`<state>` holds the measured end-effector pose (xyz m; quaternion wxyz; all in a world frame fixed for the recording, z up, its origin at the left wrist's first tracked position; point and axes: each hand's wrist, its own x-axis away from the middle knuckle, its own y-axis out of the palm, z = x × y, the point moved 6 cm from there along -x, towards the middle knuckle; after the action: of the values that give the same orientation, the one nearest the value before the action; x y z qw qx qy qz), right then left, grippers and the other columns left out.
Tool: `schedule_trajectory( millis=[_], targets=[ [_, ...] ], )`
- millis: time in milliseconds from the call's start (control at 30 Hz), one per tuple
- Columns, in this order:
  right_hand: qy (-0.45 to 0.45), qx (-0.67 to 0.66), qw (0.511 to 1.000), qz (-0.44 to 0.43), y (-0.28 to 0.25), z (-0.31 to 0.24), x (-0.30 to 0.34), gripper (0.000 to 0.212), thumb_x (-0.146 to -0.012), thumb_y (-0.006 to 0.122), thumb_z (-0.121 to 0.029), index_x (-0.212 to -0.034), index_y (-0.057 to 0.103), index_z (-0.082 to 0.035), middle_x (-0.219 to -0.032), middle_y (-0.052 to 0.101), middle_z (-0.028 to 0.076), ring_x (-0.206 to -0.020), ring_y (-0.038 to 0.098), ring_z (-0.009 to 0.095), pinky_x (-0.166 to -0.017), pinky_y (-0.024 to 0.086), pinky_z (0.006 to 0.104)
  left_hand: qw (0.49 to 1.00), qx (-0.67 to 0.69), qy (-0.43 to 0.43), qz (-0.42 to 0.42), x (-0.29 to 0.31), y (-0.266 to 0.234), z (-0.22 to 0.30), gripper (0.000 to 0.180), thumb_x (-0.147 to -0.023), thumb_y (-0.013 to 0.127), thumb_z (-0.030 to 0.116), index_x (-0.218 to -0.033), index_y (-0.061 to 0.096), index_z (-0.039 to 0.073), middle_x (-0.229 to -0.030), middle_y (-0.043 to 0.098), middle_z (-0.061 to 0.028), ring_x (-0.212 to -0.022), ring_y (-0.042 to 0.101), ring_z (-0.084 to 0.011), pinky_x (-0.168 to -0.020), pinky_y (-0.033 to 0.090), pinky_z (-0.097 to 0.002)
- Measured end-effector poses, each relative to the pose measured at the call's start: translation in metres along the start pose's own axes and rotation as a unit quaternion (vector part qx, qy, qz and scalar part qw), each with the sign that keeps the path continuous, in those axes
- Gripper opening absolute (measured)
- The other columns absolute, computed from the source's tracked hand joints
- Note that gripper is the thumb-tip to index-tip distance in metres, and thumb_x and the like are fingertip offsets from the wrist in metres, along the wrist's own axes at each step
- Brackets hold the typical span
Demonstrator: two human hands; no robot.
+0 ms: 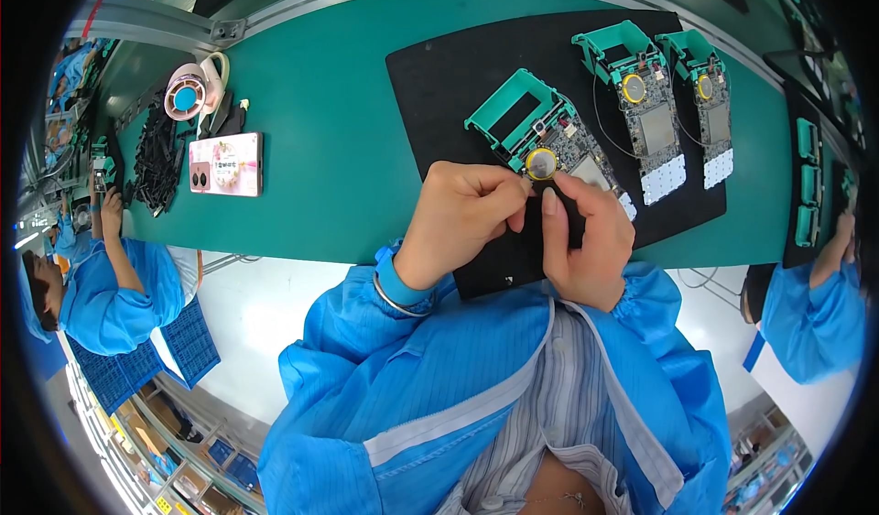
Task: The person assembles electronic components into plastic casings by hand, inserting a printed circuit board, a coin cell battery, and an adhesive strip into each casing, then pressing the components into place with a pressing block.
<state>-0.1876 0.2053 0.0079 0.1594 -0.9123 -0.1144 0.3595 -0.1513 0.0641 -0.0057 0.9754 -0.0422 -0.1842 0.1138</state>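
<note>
A circuit board [579,147] with a green plastic frame [494,123] at its far-left end lies tilted on the black mat [430,94]. Near the frame sits a round silvery disc with a yellow rim [541,163]. My left hand [458,215] is closed in a pinch at the near edge of this disc; whatever its fingertips hold is too small to make out. Just to the right, my right hand [591,251] has thumb and index tips drawn together by the disc's lower right. Anything between them cannot be made out.
Two similar boards [656,130] [717,123] with green frames lie at right on the mat. Left on the green table [316,149] are a phone [247,162], a small fan [185,98] and a pile of black parts [157,162]. Co-workers [119,286] [815,304] flank me.
</note>
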Motion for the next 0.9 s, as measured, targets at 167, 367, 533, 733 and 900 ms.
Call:
schedule_trajectory(
  millis=[167,367,533,733,900],
  targets=[
    [-0.011,0.024,1.000,0.015,0.001,-0.005,0.000,0.024,-0.077,0.069,0.001,-0.100,0.063,-0.001,-0.080,0.064,0.011,-0.061,0.059,0.026,-0.055,0.044,0.0335,1.000,0.017,0.009,0.003,-0.001,0.000,0.001,0.020,-0.087,0.059,0.009,-0.074,0.068,-0.003,-0.058,0.058,-0.0021,-0.046,0.042,-0.0021,-0.041,0.028,-0.0175],
    [0.042,-0.004,0.999,0.013,-0.001,-0.001,0.000,0.021,-0.078,0.068,0.001,-0.099,0.063,-0.001,-0.082,0.065,0.012,-0.064,0.061,0.028,-0.057,0.048,0.0345,0.999,0.027,0.020,0.018,0.000,0.002,0.004,0.020,-0.085,0.059,0.010,-0.072,0.067,-0.003,-0.056,0.057,-0.0018,-0.046,0.044,-0.0027,-0.041,0.031,-0.0187],
    [0.046,-0.007,0.999,-0.021,-0.002,-0.001,-0.007,0.022,-0.078,0.068,0.001,-0.100,0.063,-0.002,-0.083,0.066,0.012,-0.063,0.062,0.027,-0.057,0.048,0.0345,1.000,0.015,0.017,0.011,-0.001,0.000,-0.001,0.019,-0.089,0.058,0.010,-0.081,0.069,-0.003,-0.060,0.059,-0.0025,-0.045,0.042,-0.0020,-0.041,0.029,-0.0177],
    [0.008,0.046,0.998,-0.031,-0.021,0.010,0.003,0.021,-0.072,0.077,-0.011,-0.089,0.066,-0.006,-0.075,0.058,0.005,-0.065,0.052,0.021,-0.060,0.035,0.0327,1.000,-0.018,0.000,0.021,0.003,0.000,0.005,0.028,-0.088,0.060,0.016,-0.067,0.066,-0.001,-0.050,0.052,-0.0003,-0.044,0.043,-0.0036,-0.041,0.030,-0.0201],
    [0.004,0.080,0.996,-0.027,-0.018,0.011,0.008,0.018,-0.072,0.077,-0.012,-0.080,0.062,-0.008,-0.076,0.056,0.005,-0.067,0.049,0.022,-0.061,0.035,0.0350,0.998,-0.058,0.016,0.003,0.000,0.007,0.007,0.030,-0.089,0.062,0.020,-0.067,0.067,0.000,-0.051,0.053,0.0012,-0.045,0.042,-0.0028,-0.042,0.029,-0.0204]
  ],
)
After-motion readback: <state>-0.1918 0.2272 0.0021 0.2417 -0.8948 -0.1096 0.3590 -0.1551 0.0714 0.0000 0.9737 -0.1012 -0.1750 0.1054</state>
